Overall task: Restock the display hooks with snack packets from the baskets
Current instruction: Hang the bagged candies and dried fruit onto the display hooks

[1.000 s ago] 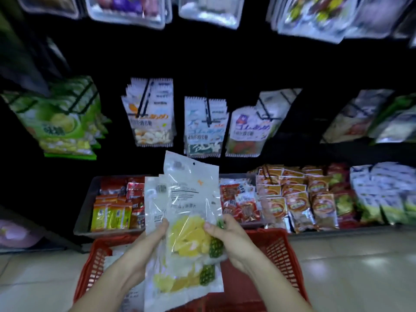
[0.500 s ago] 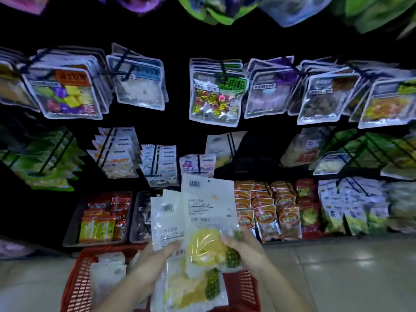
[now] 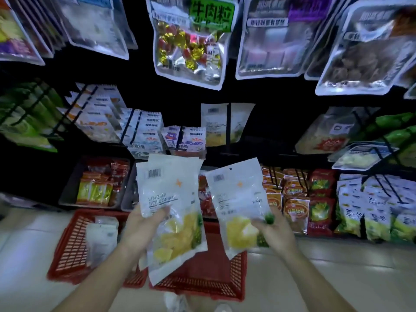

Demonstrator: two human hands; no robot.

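Pineapple packets [image 3: 171,199] are gripped as a stack by the left hand [image 3: 139,228], a single packet [image 3: 238,199] by the right hand [image 3: 276,230], above the red basket [image 3: 202,282].

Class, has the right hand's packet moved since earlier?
Yes. The packet in the right hand moved right, off the stack, toward the right rim of the red basket.

White-yellow pkts [image 3: 238,206], red basket [image 3: 67,251], green label [image 3: 211,15].

Head view looks down, close over hands [image 3: 144,230].
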